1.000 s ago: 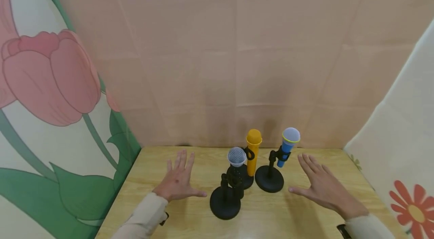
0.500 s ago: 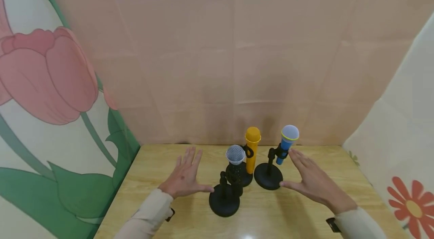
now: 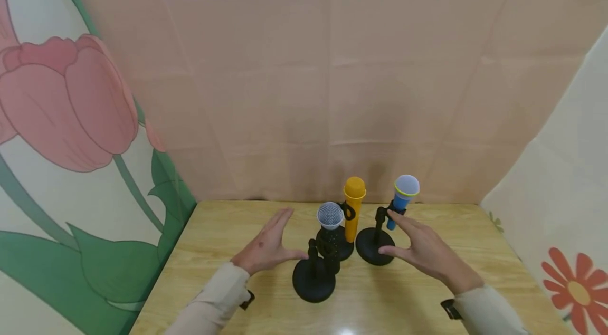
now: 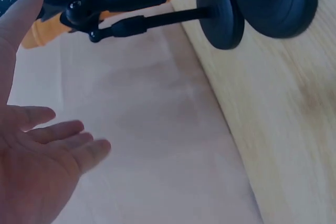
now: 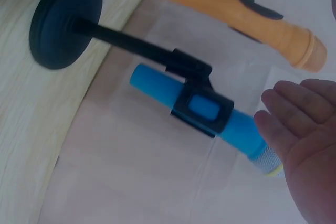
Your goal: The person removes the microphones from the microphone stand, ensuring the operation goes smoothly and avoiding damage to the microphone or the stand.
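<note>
Three toy microphones on black round-based stands are grouped on the table. Nearest is the black microphone (image 3: 330,216) with a silvery mesh head, on the front stand (image 3: 314,281). Behind it stands the orange microphone (image 3: 353,213), and to the right the blue microphone (image 3: 401,199) tilts in the clip of its stand (image 3: 375,247). My left hand (image 3: 267,246) is spread left of the front stand, thumb close to it; whether they touch I cannot tell. My right hand (image 3: 426,249) hovers by the blue microphone's stand with fingers extended, holding nothing.
The wooden table (image 3: 228,224) meets a beige cloth backdrop (image 3: 256,87) along its far edge. A tulip-printed cloth (image 3: 71,108) hangs at the left, and a white cloth with a red flower (image 3: 578,292) at the right.
Both hands have moved inward toward the microphones, the left going right and the right going left. The microphones and stands keep their places.
</note>
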The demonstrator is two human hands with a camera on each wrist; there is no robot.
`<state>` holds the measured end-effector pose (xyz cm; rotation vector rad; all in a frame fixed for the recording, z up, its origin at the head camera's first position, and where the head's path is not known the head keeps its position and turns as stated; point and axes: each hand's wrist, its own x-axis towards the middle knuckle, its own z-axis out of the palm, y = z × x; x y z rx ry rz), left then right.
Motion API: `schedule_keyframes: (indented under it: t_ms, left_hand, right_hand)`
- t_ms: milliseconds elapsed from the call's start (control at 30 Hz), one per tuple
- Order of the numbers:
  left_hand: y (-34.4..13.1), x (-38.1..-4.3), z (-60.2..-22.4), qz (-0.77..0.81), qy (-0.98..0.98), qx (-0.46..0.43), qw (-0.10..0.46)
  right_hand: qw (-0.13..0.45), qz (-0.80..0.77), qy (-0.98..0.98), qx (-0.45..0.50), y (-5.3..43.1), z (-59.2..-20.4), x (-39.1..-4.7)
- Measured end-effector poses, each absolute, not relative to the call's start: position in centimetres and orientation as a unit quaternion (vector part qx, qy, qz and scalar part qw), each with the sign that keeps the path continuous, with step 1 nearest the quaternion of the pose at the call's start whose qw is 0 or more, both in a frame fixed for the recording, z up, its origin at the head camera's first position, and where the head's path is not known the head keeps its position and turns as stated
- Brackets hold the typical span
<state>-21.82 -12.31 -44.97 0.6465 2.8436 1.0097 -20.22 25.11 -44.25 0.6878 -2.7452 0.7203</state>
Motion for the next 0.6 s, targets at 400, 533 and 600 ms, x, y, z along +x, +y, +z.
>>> schedule_keyframes:
  t_ms: [400,533,600]
  left_hand:
    - [-10.5,-22.8,-46.1,0.473,0.844,0.250,0.039]
    - [-9.9,-22.8,-46.6,0.507,0.825,0.245,0.046]
    - [-9.8,-22.8,-46.8,0.518,0.819,0.245,0.043]
  right_hand:
    - [0.097,0.293,-0.914,0.265,22.2,-43.9,-20.9]
    - [0.096,0.303,-0.906,0.278,21.2,-43.8,-21.1]
    - [0.099,0.308,-0.902,0.287,20.7,-43.8,-21.2]
